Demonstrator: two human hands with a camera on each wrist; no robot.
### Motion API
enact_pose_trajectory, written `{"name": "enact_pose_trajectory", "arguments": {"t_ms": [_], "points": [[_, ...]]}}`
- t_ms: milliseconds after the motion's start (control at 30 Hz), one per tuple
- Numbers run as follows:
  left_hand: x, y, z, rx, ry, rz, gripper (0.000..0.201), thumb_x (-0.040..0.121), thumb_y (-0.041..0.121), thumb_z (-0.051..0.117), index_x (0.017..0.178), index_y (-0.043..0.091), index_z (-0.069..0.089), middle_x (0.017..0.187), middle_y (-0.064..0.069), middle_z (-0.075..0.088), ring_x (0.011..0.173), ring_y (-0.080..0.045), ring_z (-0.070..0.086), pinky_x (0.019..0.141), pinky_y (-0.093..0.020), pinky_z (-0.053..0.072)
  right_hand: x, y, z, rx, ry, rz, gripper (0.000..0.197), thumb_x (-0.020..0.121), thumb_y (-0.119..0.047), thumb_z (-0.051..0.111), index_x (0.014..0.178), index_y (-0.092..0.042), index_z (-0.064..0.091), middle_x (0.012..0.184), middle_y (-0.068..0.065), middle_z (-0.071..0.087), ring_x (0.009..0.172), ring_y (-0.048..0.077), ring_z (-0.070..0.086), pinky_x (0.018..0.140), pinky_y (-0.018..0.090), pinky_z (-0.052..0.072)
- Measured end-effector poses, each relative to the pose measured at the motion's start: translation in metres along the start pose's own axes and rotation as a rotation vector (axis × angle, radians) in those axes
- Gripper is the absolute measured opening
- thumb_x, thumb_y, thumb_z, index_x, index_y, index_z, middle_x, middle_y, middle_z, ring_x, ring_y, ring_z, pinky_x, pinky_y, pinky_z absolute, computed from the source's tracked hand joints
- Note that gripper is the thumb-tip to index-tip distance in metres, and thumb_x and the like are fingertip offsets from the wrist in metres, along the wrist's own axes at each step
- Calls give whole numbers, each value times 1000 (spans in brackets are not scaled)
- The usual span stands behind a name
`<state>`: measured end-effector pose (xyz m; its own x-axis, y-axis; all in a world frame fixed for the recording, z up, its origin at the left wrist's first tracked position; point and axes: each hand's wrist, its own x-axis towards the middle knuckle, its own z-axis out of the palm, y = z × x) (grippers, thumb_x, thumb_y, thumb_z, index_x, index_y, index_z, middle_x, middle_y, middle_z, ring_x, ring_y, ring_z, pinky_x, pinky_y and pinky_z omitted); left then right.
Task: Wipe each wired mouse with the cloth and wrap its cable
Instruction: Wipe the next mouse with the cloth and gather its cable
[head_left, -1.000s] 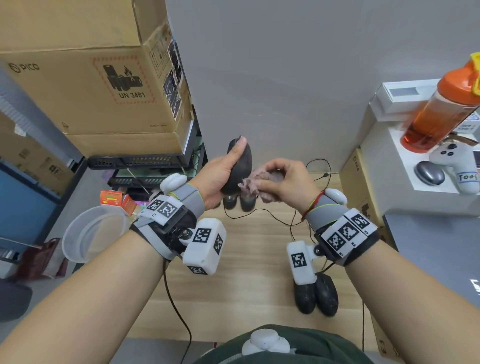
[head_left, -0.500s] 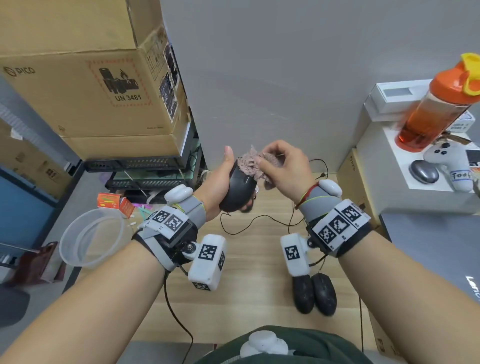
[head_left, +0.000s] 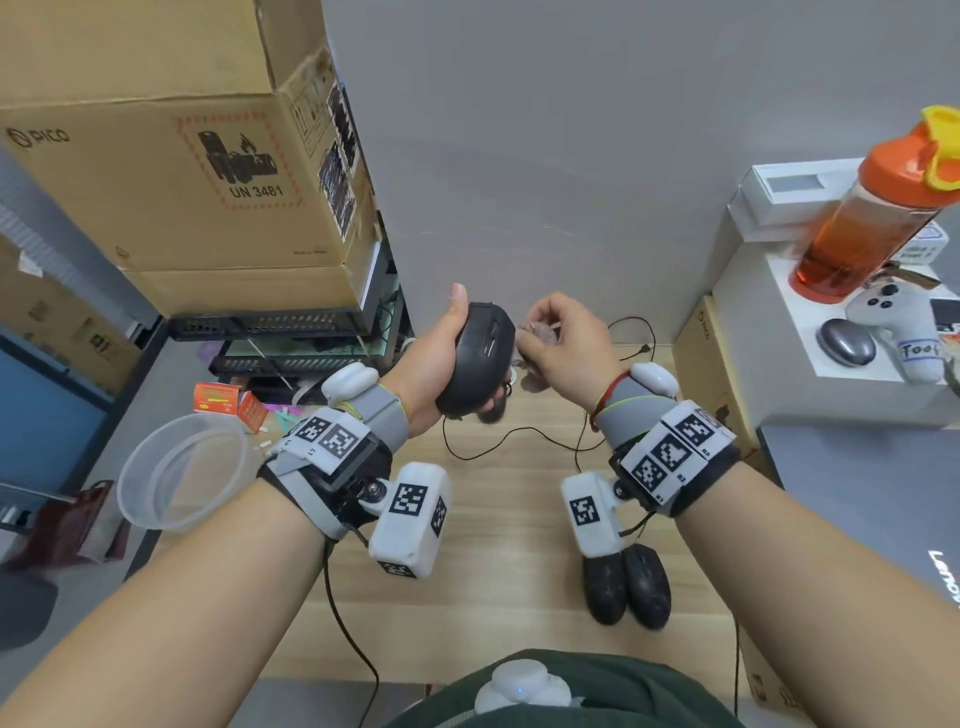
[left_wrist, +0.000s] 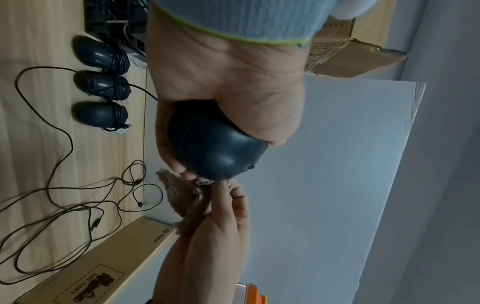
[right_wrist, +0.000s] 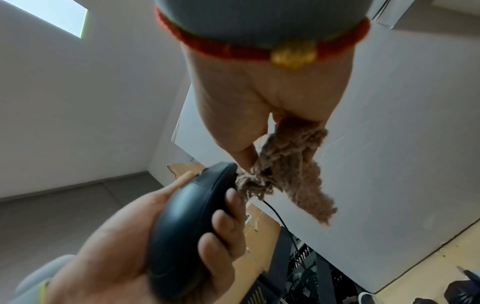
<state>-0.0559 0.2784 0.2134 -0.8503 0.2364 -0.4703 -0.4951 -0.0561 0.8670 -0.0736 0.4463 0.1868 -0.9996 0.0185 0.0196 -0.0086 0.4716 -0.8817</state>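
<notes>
Left hand (head_left: 434, 364) curled around black mouse (head_left: 480, 358), held up over the desk (head_left: 498, 519) near the wall. Right hand (head_left: 563, 345) pinches brown cloth (right_wrist: 291, 164) against the mouse's front edge. Cable (head_left: 498, 436) dangles to desk; two mice (head_left: 626, 584) lie near desk's front edge.

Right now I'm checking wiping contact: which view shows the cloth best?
Right wrist: the cloth hangs unobstructed from the right hand, touching the mouse. Left wrist shows its bunched edge; head shows only a scrap.
</notes>
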Motion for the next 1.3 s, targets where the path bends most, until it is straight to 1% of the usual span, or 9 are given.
{"name": "enact_pose_trajectory", "arguments": {"t_ms": [233, 333, 500, 600, 700, 800, 1000, 1167, 1300], "points": [[8, 0, -12, -59, 128, -25, 70, 89, 82, 40, 98, 19, 71, 97, -16, 63, 80, -31, 58, 78, -45, 38, -28, -44, -7, 394, -221, -47, 14, 92, -20, 65, 97, -7, 69, 67, 8, 65, 57, 27, 55, 50, 29, 51], [7, 5, -9, -72, 106, -68, 72, 87, 84, 39, 111, 20, 65, 108, -15, 60, 93, -35, 60, 82, -45, 41, -36, -53, -1, 260, -366, -187, 16, 80, -34, 76, 93, -25, 74, 88, 14, 67, 61, 34, 64, 45, 47, 51], [-2, 10, 4, -97, 40, -64, 73, 100, 72, 26, 108, 11, 67, 83, -14, 67, 65, -28, 62, 60, -31, 50, -23, -48, 1, 120, -88, -208, 12, 75, -42, 76, 80, -35, 69, 85, -9, 69, 85, 9, 66, 85, 42, 55], [-2, 9, 7, -195, 63, -22, 71, 104, 65, 27, 115, 8, 68, 108, -19, 68, 92, -32, 64, 83, -41, 53, -15, -43, 4, 130, 58, -202, 12, 81, -40, 71, 83, -33, 61, 88, -7, 67, 86, 11, 63, 85, 40, 53], [1, 10, 5, -264, 95, -30, 72, 101, 69, 31, 119, 10, 66, 116, -18, 66, 103, -32, 62, 79, -37, 46, -25, -46, 9, 38, -62, -341, 19, 74, -29, 81, 83, -28, 65, 91, -3, 61, 85, 9, 60, 80, 28, 49], [1, 15, 2, -365, 153, -12, 66, 102, 65, 38, 98, 7, 69, 91, -12, 72, 85, -26, 72, 84, -37, 54, -35, -42, 17, -31, -227, -448, 20, 64, -21, 90, 78, -23, 76, 88, -4, 57, 77, 11, 59, 69, 30, 51], [0, 26, 4, -393, 224, 87, 54, 104, 55, 46, 122, 8, 64, 107, -14, 71, 90, -29, 71, 85, -41, 60, -18, -17, -1, 113, -77, -134, 24, 62, -22, 92, 66, -34, 71, 73, -13, 69, 69, 2, 63, 67, 26, 50], [2, 20, -6, -331, 330, 99, 45, 104, 48, 50, 123, 11, 66, 116, -14, 74, 99, -30, 74, 84, -41, 61, -19, -28, -6, 54, -64, -245, 16, 71, -36, 75, 86, -36, 74, 92, -9, 67, 92, 8, 65, 89, 27, 50], [4, 18, -10, -228, 371, 89, 43, 106, 41, 49, 124, 5, 66, 121, -19, 72, 97, -31, 72, 94, -48, 57, -28, -34, -7, 104, -105, -324, 26, 74, -26, 76, 98, -30, 66, 94, -14, 66, 93, 5, 63, 88, 24, 49]]}}
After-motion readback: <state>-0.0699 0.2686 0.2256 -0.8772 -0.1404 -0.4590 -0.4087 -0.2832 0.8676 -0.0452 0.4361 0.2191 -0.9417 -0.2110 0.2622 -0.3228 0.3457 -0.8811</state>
